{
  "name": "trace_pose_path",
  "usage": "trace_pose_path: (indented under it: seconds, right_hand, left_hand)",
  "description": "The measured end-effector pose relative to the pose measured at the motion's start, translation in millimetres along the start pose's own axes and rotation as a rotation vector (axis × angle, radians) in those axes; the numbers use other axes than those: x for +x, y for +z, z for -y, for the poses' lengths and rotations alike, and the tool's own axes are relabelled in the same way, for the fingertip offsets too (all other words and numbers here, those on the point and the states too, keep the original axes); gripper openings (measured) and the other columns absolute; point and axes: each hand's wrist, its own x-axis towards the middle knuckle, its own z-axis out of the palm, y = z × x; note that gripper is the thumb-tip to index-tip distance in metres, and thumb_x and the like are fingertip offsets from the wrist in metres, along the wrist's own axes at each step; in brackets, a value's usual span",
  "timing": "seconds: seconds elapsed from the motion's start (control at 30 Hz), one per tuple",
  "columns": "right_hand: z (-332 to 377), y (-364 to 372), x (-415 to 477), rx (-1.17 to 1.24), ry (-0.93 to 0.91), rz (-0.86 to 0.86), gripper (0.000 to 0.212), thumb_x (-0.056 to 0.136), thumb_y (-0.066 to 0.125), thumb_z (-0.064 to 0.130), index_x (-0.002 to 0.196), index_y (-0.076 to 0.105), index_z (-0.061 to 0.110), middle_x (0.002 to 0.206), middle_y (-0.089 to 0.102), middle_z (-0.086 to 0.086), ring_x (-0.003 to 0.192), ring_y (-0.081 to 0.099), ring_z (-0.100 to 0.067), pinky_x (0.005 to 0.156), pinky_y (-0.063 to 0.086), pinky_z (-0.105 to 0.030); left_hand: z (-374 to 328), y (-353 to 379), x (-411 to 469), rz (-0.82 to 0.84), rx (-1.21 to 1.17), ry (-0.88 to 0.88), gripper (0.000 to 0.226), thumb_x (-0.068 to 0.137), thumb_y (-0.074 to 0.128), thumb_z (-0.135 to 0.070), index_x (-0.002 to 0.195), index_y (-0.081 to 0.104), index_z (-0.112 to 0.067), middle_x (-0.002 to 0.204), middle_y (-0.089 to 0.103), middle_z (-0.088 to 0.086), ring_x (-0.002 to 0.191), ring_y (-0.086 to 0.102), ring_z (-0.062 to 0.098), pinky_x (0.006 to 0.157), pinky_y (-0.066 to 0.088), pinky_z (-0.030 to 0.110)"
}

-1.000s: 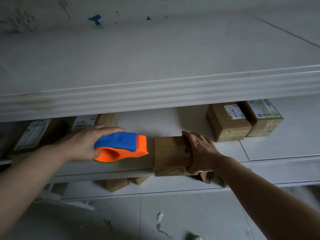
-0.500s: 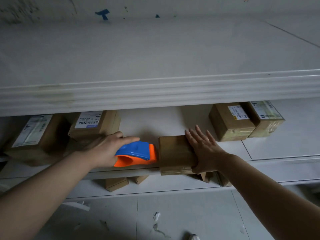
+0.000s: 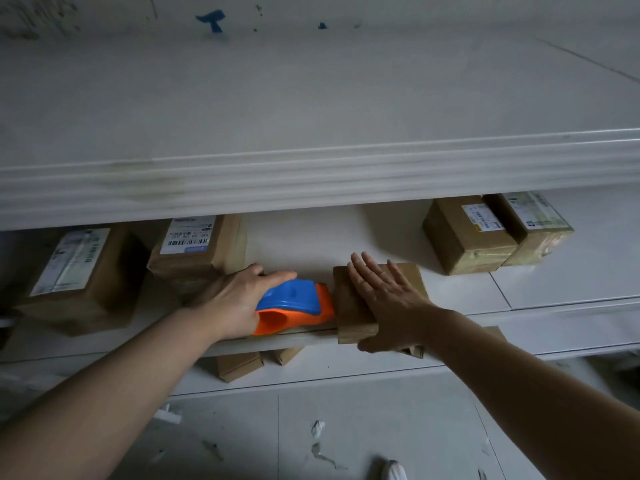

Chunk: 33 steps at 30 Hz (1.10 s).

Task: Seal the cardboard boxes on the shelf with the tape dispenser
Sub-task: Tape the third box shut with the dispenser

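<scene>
My left grip (image 3: 235,303) is clenched round the orange-and-blue tape dispenser (image 3: 294,306), whose nose touches the 9 o'clock side of the small cardboard box (image 3: 348,306). My right grip (image 3: 391,303) is released and lies flat on top of that box with its fingers straight. The box sits at the front edge of the shelf (image 3: 554,296). A barcode-labelled box (image 3: 194,247) stands at its 10 o'clock, and a pair of labelled boxes (image 3: 464,237) at its 2 o'clock.

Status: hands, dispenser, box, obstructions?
Left hand grips orange-and-blue plastic tape dispenser, nose against small brown cardboard box. Right hand flat on box top, across tape's path.
</scene>
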Motion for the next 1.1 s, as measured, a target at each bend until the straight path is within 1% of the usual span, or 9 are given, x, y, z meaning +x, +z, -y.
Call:
trace_pose_path:
  seconds: [0.13, 0.27, 0.43, 0.57, 0.63, 0.77, 0.83, 1.0, 1.1]
  right_hand:
    - [22.6, -6.6, 23.0, -0.030, 0.057, 0.082, 0.131, 0.068, 0.075, 0.051, 0.150, -0.020, 0.013, 0.158, -0.022, -0.009, 0.145, -0.021, -0.027, 0.118, -0.005, -0.053]
    - [25.5, -18.3, 32.3, -0.016, 0.063, 0.003, 0.128, 0.063, 0.076, 0.047, 0.152, -0.010, 0.017, 0.152, 0.015, -0.007, 0.141, 0.017, -0.030, 0.114, 0.019, -0.053]
    - [-1.7, -34.8, 4.7, 0.518, 0.042, -0.233, 0.130, 0.052, 0.091, 0.023, 0.151, 0.007, 0.016, 0.145, 0.026, -0.004, 0.124, 0.038, -0.014, 0.095, 0.036, -0.022]
    - [-25.7, -21.3, -16.9, 0.909, 0.133, -0.150, 0.132, 0.050, 0.095, 0.018, 0.147, 0.007, 0.039, 0.152, 0.024, 0.002, 0.140, 0.026, -0.016, 0.111, 0.033, -0.038]
    - [-35.8, -24.4, -24.1, 0.856, 0.165, -0.115, 0.135, 0.053, 0.094, 0.019, 0.150, 0.002, 0.032, 0.157, 0.016, 0.001, 0.144, 0.019, -0.018, 0.115, 0.026, -0.037]
    - [-37.5, -45.2, -24.0, 0.464, 0.104, -0.126, 0.148, 0.051, 0.092, 0.039, 0.150, -0.016, 0.022, 0.161, -0.009, 0.005, 0.147, -0.016, -0.014, 0.120, -0.002, -0.048]
    - [-30.7, -50.0, -18.1, 0.375, 0.050, -0.104, 0.148, 0.052, 0.090, 0.043, 0.150, -0.019, 0.022, 0.161, -0.008, 0.007, 0.146, -0.018, -0.013, 0.119, -0.008, -0.047]
    - [-35.6, -41.9, -10.8, 0.444, 0.089, -0.158, 0.141, 0.052, 0.089, 0.035, 0.152, -0.009, 0.023, 0.158, 0.012, 0.002, 0.145, 0.011, -0.016, 0.119, 0.014, -0.038]
    - [-38.3, -42.7, -10.9, 0.465, 0.102, -0.134, 0.141, 0.049, 0.090, 0.036, 0.152, -0.006, 0.026, 0.156, 0.016, 0.000, 0.142, 0.021, -0.019, 0.116, 0.025, -0.043]
  left_hand:
    - [1.6, 5.4, -2.6, 0.010, -0.047, -0.007, 0.090, 0.076, 0.060, -0.005, 0.141, 0.022, -0.056, 0.103, 0.041, -0.005, 0.083, 0.054, 0.016, 0.069, 0.052, 0.033]
    - [1.8, -5.8, -19.3, -0.053, -0.075, -0.004, 0.086, 0.077, 0.062, -0.017, 0.140, 0.021, -0.058, 0.103, 0.041, -0.008, 0.084, 0.054, 0.014, 0.067, 0.050, 0.030]
    - [-3.9, -44.3, -45.0, -0.204, -0.204, 0.054, 0.091, 0.065, 0.058, -0.013, 0.139, 0.028, -0.056, 0.120, 0.052, -0.005, 0.106, 0.055, 0.014, 0.091, 0.048, 0.033]
    - [-44.0, -67.3, -34.0, -0.176, 0.020, 0.078, 0.095, 0.071, 0.062, -0.017, 0.140, 0.012, -0.060, 0.114, 0.046, -0.011, 0.099, 0.055, 0.013, 0.082, 0.052, 0.034]
    - [-60.9, -67.2, -24.0, -0.158, 0.047, 0.074, 0.094, 0.072, 0.061, -0.018, 0.140, 0.011, -0.060, 0.110, 0.045, -0.011, 0.096, 0.055, 0.014, 0.079, 0.052, 0.034]
    - [-75.5, -66.5, -7.3, -0.134, 0.033, 0.091, 0.092, 0.072, 0.060, -0.019, 0.140, 0.013, -0.060, 0.107, 0.046, -0.011, 0.093, 0.055, 0.015, 0.081, 0.051, 0.035]
    - [-76.2, -67.9, -1.8, -0.131, 0.029, 0.100, 0.092, 0.071, 0.060, -0.019, 0.139, 0.013, -0.060, 0.107, 0.046, -0.011, 0.093, 0.054, 0.014, 0.081, 0.051, 0.036]
    - [-68.4, -62.2, 0.9, -0.111, -0.052, 0.066, 0.097, 0.065, 0.060, -0.018, 0.135, 0.010, -0.065, 0.109, 0.047, -0.011, 0.091, 0.056, 0.014, 0.079, 0.052, 0.038]
    - [-63.6, -52.9, 1.7, -0.144, -0.117, 0.079, 0.097, 0.059, 0.055, -0.023, 0.134, 0.013, -0.066, 0.113, 0.051, -0.010, 0.095, 0.059, 0.016, 0.082, 0.052, 0.039]
